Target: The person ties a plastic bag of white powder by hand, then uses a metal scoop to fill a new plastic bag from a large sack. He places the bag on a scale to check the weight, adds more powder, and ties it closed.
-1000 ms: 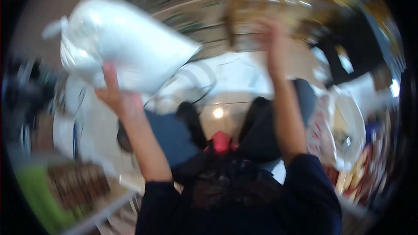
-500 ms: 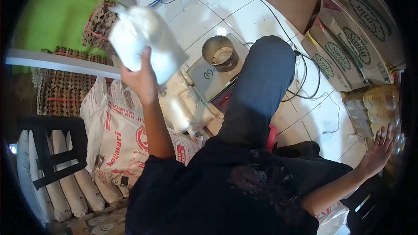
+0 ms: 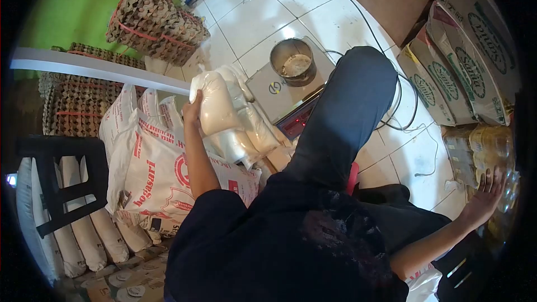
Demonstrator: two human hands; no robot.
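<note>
My left hand [image 3: 192,109] is closed on the upper left side of a clear plastic bag of white powder [image 3: 217,106]. That bag rests against the other filled plastic bags [image 3: 257,128] piled beside the scale. On the digital scale [image 3: 267,90] stands a metal pot [image 3: 293,62] with some pale powder in the bottom. The scale's red display is lit. Far to the right, my right hand [image 3: 486,197] is open with fingers extended, holding nothing. It is beside the plastic-wrapped bottles of yellow liquid [image 3: 492,145] and overlaps them in this view.
A large printed flour sack [image 3: 156,173] stands left of my left arm. Bundled egg trays [image 3: 156,22] lie behind it, and a black plastic stool [image 3: 67,184] is at far left. Cardboard cartons [image 3: 470,67] line the right side. A black cable [image 3: 358,8] crosses the tiled floor.
My left hand has lowered the bag of powder from in front of the egg trays down onto the pile by the scale. My right hand stays near the bottles. The view has shifted slightly.
</note>
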